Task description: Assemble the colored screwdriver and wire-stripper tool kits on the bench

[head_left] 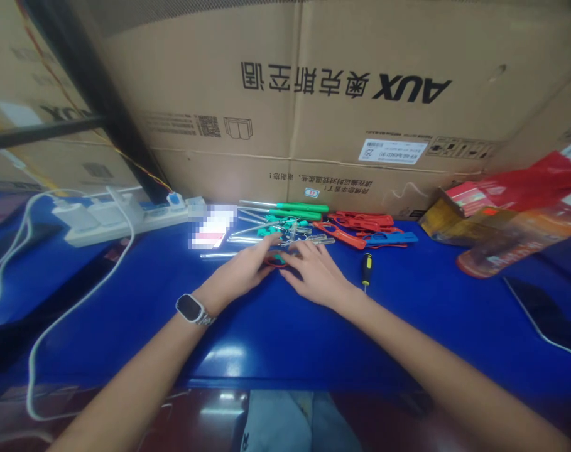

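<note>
My left hand (247, 267) is closed, thumb and fingertips pinching a small red-and-green piece (278, 258), too small and blurred to name. The fingers of my right hand (316, 270) curve toward it from the other side, their tips at the same piece. Just behind lies a pile of teal parts (285, 223), clear tubes and thin metal rods (219, 255). Two long tools with green handles (304, 208) rest at the back of that pile. To its right are several red plastic pieces (360, 221) and a blue plastic piece (391, 238).
A black-and-yellow screwdriver (367, 269) lies right of my hands on the blue table (266, 320). On the left stands a white power strip (125, 220) with a looping cable, beside a lit screen (214, 226). A bottle (516, 245) and a phone (549, 314) are at right. A large cardboard box (195, 75) walls off the back.
</note>
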`<state>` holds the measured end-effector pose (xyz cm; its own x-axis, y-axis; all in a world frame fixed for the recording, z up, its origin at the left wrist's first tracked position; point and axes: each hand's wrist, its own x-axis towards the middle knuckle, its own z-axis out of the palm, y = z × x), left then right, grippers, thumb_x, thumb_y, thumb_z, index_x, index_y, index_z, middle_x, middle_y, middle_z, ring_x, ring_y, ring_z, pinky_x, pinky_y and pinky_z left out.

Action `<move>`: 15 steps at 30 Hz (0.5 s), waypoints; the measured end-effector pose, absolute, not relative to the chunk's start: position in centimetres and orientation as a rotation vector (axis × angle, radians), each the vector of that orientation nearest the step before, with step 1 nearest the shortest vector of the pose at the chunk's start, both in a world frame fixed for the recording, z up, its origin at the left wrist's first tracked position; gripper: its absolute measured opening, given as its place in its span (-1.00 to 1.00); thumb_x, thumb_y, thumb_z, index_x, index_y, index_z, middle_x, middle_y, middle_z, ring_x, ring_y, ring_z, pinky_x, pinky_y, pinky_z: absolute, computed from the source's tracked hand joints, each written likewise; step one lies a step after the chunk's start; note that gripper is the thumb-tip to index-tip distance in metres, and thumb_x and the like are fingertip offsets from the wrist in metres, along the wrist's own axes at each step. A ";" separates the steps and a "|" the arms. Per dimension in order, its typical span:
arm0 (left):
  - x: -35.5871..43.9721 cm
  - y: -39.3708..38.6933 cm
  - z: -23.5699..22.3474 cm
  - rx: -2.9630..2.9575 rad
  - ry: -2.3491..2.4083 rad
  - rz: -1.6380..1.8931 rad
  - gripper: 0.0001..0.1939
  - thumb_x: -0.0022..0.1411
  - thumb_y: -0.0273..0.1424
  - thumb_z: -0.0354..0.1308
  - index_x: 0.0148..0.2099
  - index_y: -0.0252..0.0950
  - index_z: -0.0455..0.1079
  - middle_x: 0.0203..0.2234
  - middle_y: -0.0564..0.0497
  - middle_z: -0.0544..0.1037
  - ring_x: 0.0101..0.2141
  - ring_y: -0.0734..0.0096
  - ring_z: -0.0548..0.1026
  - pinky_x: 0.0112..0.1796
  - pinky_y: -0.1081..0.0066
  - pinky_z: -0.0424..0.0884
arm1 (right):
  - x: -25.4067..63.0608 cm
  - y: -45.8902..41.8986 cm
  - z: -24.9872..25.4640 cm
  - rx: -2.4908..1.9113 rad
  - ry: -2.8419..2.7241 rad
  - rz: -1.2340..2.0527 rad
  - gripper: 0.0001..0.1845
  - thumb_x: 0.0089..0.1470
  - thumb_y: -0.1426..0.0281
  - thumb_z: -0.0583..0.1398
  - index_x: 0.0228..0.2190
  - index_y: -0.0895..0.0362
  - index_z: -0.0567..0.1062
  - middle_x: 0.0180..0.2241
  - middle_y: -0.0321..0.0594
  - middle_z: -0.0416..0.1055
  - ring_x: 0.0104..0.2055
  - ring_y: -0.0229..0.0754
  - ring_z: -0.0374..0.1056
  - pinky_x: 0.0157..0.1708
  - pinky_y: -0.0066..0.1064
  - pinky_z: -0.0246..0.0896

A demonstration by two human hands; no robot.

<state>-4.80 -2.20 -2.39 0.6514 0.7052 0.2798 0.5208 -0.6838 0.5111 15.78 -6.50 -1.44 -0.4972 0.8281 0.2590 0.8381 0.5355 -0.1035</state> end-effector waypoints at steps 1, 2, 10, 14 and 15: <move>-4.8 -2.2 -2.4 2.504 0.978 0.666 -0.38 0.29 -0.51 0.10 0.34 -0.22 -0.01 0.19 -0.23 0.40 0.11 0.17 0.47 0.06 0.13 0.43 | 15.7 -6.4 -1.5 -1.382 -2.524 -0.055 -0.58 0.32 0.21 0.06 0.11 0.07 0.44 0.04 -0.01 0.37 0.09 0.03 0.21 0.06 -0.10 0.05; -4.9 -2.1 -2.3 2.535 0.993 0.674 -0.39 0.28 -0.50 0.12 0.32 -0.23 0.03 0.17 -0.22 0.41 0.11 0.16 0.46 0.06 0.12 0.43 | 15.6 -6.4 -1.6 -1.380 -2.541 -0.062 -0.57 0.32 0.21 0.05 0.11 0.08 0.44 0.03 -0.01 0.38 0.08 0.03 0.21 0.05 -0.10 0.05; -4.9 -2.3 -1.5 2.721 1.163 0.536 -0.57 0.26 -0.45 0.21 0.17 -0.28 0.31 -0.11 -0.16 0.50 -0.06 0.10 0.47 -0.04 0.16 0.43 | 15.3 -7.1 -2.3 -1.420 -2.506 -0.087 -0.55 0.31 0.17 0.06 0.11 0.10 0.43 0.05 0.02 0.35 0.10 0.07 0.20 0.02 -0.10 0.06; -4.7 -2.5 -1.3 2.677 1.152 0.525 -0.63 0.29 -0.46 0.16 0.14 -0.30 0.34 -0.14 -0.15 0.49 -0.09 0.14 0.49 -0.09 0.22 0.45 | 15.5 -7.3 -2.5 -1.376 -2.480 0.018 -0.51 0.30 0.15 0.08 0.15 0.11 0.37 0.11 0.02 0.32 0.17 0.06 0.16 0.09 -0.06 0.02; -4.7 -2.5 -1.4 2.672 1.143 0.527 -0.64 0.29 -0.47 0.15 0.14 -0.30 0.34 -0.16 -0.13 0.49 -0.11 0.16 0.49 -0.10 0.24 0.45 | 15.7 -7.3 -2.6 -1.356 -2.467 0.054 -0.48 0.29 0.15 0.08 0.19 0.12 0.34 0.14 0.03 0.29 0.19 0.06 0.14 0.12 -0.06 0.00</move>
<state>-4.69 -2.47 -1.37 0.6402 0.7273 0.2474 0.6605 -0.6856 0.3063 15.73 -7.29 -2.58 -0.4956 0.8280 0.2622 0.8157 0.5474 -0.1870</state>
